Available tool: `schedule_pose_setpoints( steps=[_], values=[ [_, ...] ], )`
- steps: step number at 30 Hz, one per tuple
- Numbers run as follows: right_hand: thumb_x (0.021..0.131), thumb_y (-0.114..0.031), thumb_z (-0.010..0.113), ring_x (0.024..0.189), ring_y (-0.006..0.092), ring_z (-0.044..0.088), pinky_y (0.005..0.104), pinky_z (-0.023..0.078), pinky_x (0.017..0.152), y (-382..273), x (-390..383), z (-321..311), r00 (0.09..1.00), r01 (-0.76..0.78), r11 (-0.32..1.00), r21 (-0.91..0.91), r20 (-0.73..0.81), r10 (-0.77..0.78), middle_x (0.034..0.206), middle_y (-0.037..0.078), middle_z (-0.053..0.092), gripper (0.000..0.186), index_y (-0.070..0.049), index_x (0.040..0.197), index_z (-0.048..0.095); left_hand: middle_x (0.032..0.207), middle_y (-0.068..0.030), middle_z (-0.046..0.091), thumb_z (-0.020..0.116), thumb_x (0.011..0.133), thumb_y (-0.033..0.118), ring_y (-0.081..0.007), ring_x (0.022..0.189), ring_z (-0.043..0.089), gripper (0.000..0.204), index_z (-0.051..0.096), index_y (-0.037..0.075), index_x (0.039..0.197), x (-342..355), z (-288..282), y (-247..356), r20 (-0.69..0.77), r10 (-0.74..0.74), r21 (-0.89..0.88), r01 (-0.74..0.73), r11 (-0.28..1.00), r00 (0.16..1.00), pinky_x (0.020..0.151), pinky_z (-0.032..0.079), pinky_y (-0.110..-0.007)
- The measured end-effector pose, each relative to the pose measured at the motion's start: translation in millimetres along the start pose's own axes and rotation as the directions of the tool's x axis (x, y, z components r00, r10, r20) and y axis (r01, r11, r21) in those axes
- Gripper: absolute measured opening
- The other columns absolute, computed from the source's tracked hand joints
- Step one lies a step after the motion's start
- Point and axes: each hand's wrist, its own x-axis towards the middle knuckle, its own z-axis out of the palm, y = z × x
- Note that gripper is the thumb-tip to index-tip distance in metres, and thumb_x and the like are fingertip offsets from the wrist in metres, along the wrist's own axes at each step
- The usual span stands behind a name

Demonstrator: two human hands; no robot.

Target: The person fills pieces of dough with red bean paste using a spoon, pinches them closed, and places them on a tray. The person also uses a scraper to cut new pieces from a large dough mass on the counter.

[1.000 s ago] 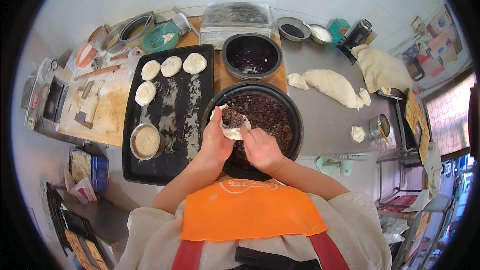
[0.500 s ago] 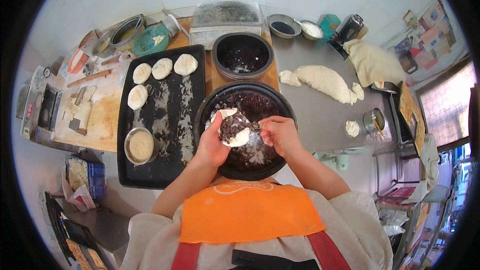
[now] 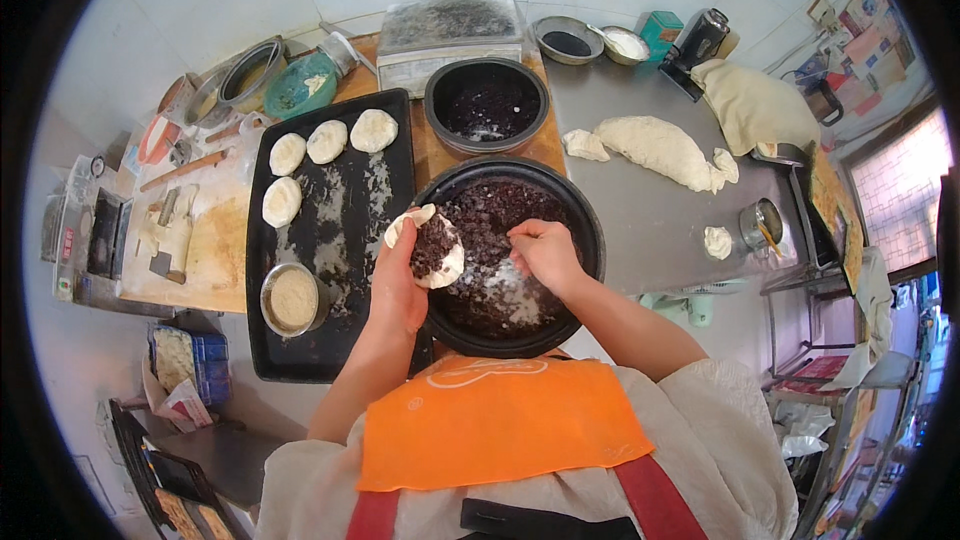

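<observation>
My left hand (image 3: 398, 290) holds a cupped piece of white dough (image 3: 444, 268) with dark, lumpy filling in it, at the left rim of the large black bowl. To the right of it, my right hand (image 3: 545, 258) is over the dark filling (image 3: 490, 208) in that bowl, fingers pinched on something I cannot make out. Pale, powdery patches lie in the filling below. On the black tray (image 3: 290, 348) at the left are several dough rounds (image 3: 327, 141) and a steel bowl of pale grains (image 3: 293, 297).
A second dark pot (image 3: 530, 100) and a scale (image 3: 448, 25) stand behind. A steel counter (image 3: 640, 230) at the right holds dough (image 3: 655, 145), small bowls and a steel cup (image 3: 760, 223). A floury wooden board (image 3: 210, 250) with tools lies at the left.
My left hand has moved left with the filled dough. My right hand has come away from the dough and is now apart from it, over the bowl's filling.
</observation>
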Motion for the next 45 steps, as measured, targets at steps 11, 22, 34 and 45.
schedule_pose_setpoints(
  steps=[11, 22, 34, 45],
  values=[
    [0.086, -0.004, 0.062, 0.066, 0.0298, 0.060, 0.0370, 0.050, 0.061, -35.5, -47.2, 12.4, 0.494, 0.760, 0.350, -0.548, 0.135, -0.859, 0.074, 0.016, 0.058, 0.015, 0.001, 0.100, 0.064, 0.123, -0.0056, 0.060, 0.044, 0.102, 0.039, -0.0225, 0.111, 0.058, 0.042, 0.052, 0.006, 0.127, 4.2, 19.5, -14.1, 0.094, -0.155, -0.236, 0.173, 0.956, 0.983, 0.098, 0.044, -0.040],
    [0.082, -0.002, 0.062, 0.049, 0.0142, 0.056, 0.0261, 0.042, 0.043, -48.6, -35.0, -29.5, 0.993, -0.118, 0.836, 0.536, 0.080, 0.089, 0.067, 0.011, 0.063, 0.013, 0.005, 0.093, 0.065, 0.131, -0.0103, 0.055, 0.035, 0.103, 0.042, -0.0264, 0.121, 0.053, 0.050, 0.048, 0.004, 0.133, 9.2, 19.0, -20.0, 0.387, -0.226, -0.278, 0.347, 0.896, 0.894, 0.103, 0.041, -0.043],
    [0.081, -0.022, 0.072, 0.081, 0.0175, 0.063, 0.0286, 0.051, 0.072, -26.8, -26.9, -66.8, 0.971, 0.233, 0.934, -0.271, 0.113, -0.209, 0.092, 0.012, 0.066, 0.039, 0.003, 0.110, 0.066, 0.128, -0.0115, 0.058, 0.042, 0.102, 0.031, -0.0261, 0.120, 0.055, 0.039, 0.052, 0.003, 0.128, 16.7, 13.6, -3.9, 0.305, -0.130, -0.203, 0.197, 0.959, 0.944, 0.103, 0.042, -0.043],
    [0.075, -0.007, 0.074, 0.075, 0.0183, 0.064, 0.0287, 0.050, 0.068, -38.8, -10.5, 0.0, 0.826, 0.543, 0.839, -0.040, 0.202, -0.525, 0.089, 0.010, 0.066, 0.035, -0.001, 0.109, 0.068, 0.130, -0.0101, 0.056, 0.044, 0.101, 0.031, -0.0273, 0.117, 0.057, 0.035, 0.051, 0.011, 0.129, 5.1, 30.3, -11.9, 0.315, -0.214, -0.133, 0.267, 0.955, 0.925, 0.091, 0.052, -0.047]
  ],
)
